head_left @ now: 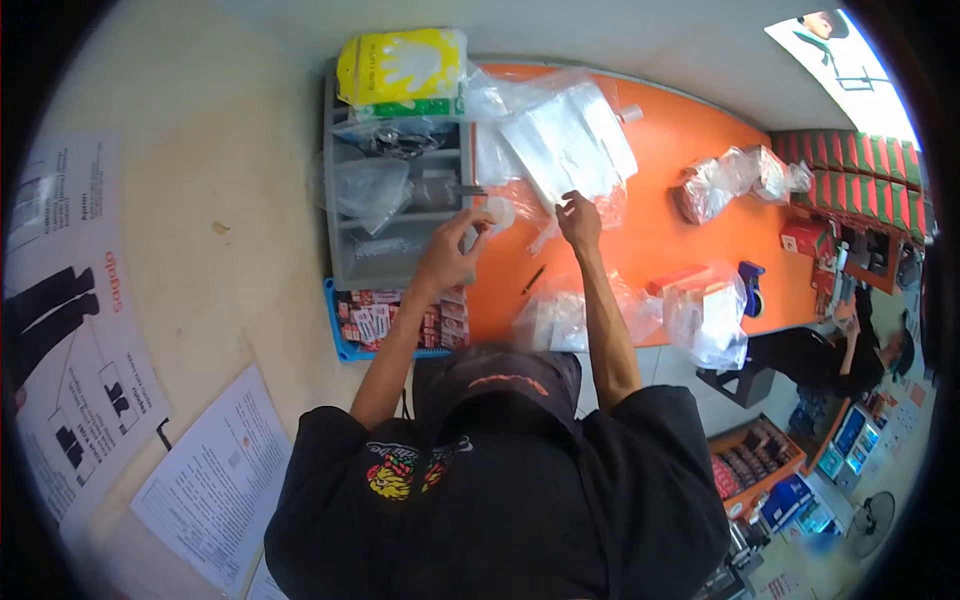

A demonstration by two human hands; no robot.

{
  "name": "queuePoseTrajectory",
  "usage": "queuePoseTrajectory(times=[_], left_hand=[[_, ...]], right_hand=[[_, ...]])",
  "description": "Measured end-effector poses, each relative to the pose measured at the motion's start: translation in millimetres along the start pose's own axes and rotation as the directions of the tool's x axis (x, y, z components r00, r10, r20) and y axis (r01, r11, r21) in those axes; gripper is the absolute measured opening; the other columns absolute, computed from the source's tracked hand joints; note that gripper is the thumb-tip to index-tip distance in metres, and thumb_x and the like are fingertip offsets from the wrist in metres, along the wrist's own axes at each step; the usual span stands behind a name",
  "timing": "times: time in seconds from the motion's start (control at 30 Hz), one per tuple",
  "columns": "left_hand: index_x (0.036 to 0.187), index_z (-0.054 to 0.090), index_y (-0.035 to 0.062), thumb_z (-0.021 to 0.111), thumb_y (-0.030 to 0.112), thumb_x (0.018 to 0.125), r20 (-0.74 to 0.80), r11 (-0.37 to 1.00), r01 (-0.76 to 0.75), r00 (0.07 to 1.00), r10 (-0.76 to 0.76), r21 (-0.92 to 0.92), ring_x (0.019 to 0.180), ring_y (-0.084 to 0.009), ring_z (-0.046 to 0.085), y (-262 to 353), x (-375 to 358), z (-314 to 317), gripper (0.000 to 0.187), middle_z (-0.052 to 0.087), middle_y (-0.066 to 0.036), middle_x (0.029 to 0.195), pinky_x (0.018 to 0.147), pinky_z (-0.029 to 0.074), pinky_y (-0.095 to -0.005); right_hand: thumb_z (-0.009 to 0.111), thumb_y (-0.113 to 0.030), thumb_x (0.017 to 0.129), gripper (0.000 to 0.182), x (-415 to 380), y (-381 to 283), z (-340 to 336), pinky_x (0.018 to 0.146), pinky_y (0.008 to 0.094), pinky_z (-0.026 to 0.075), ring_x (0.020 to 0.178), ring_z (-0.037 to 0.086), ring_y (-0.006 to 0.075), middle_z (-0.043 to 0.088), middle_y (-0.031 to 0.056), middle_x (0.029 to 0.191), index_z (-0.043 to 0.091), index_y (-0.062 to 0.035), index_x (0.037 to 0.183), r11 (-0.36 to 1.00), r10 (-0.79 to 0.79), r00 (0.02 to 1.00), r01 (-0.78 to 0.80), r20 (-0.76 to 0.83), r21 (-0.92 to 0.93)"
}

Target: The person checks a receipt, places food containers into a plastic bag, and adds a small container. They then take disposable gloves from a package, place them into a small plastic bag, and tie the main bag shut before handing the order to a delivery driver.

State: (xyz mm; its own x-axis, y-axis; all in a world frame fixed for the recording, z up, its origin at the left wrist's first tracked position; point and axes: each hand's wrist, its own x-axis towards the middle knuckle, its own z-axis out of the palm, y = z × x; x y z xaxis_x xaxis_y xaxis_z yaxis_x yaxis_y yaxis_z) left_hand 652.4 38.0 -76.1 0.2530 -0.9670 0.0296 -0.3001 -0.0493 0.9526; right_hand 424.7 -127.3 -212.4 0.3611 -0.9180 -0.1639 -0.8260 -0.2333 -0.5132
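Between the thumb and fingers of my left hand is a small round whitish translucent piece, held over the orange table beside the grey tray. My right hand is over the table at the lower edge of a stack of clear plastic bags; its thumb and fingertips are close together, and whatever they may pinch is too small to make out. A dark pen lies between my forearms.
At the left stands a grey compartment tray with a yellow glove packet on top. A blue basket holds sachets. Wrapped bundles, a blue tape dispenser and red-green boxes are at the right, near another person.
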Motion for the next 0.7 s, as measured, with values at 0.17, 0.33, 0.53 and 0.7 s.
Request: queuePoseTrajectory(times=[0.17, 0.33, 0.53, 0.7], left_hand=[[0.107, 0.061, 0.0079, 0.062, 0.006, 0.088, -0.257, 0.997, 0.017, 0.966, 0.004, 0.079, 0.096, -0.0144, 0.061, -17, 38, -35, 0.019, 0.065, -0.004, 0.100, 0.073, 0.043, -0.0292], [0.112, 0.060, 0.0074, 0.063, 0.004, 0.083, -0.375, 0.895, -0.054, 0.895, 0.240, 0.443, 0.104, -0.0279, 0.058, -22, 116, -81, 0.030, 0.061, -0.011, 0.109, 0.089, 0.046, -0.0388], [0.117, 0.063, 0.0136, 0.071, 0.015, 0.079, -0.283, 0.747, 0.028, 0.934, 0.217, 0.664, 0.111, -0.0315, 0.053, -66, 200, -99, 0.038, 0.059, -0.012, 0.113, 0.091, 0.043, -0.0441], [0.109, 0.066, 0.0176, 0.075, 0.031, 0.075, -0.214, 0.635, 0.044, 0.957, 0.194, 0.771, 0.103, -0.0260, 0.054, -96, 212, -95, 0.037, 0.059, -0.004, 0.107, 0.085, 0.042, -0.0481]], right_hand=[[0.069, -0.019, 0.083, 0.023, 26, -59, -10, 0.067, 0.0368, 0.050, 0.074, 0.063, 0.0272, 0.065, 0.0098, 0.078, 0.064, -0.0071, 0.102, 0.929, -0.168, 0.982, 0.188, -0.089, 0.319], [0.065, -0.017, 0.087, 0.015, 100, -151, 4, 0.075, 0.0377, 0.049, 0.085, 0.061, 0.0291, 0.066, 0.0110, 0.092, 0.068, -0.0046, 0.096, 0.805, -0.425, 0.817, 0.538, -0.390, 0.249], [0.068, -0.022, 0.083, 0.025, 188, -225, 49, 0.069, 0.0372, 0.052, 0.074, 0.066, 0.0292, 0.069, 0.0138, 0.078, 0.070, -0.0023, 0.098, 0.861, -0.260, 0.940, 0.329, -0.221, 0.387], [0.067, -0.013, 0.077, 0.018, 207, -235, 71, 0.067, 0.0369, 0.054, 0.071, 0.068, 0.0303, 0.069, 0.0165, 0.075, 0.070, -0.0003, 0.089, 0.811, -0.034, 0.945, 0.217, -0.326, 0.543]])
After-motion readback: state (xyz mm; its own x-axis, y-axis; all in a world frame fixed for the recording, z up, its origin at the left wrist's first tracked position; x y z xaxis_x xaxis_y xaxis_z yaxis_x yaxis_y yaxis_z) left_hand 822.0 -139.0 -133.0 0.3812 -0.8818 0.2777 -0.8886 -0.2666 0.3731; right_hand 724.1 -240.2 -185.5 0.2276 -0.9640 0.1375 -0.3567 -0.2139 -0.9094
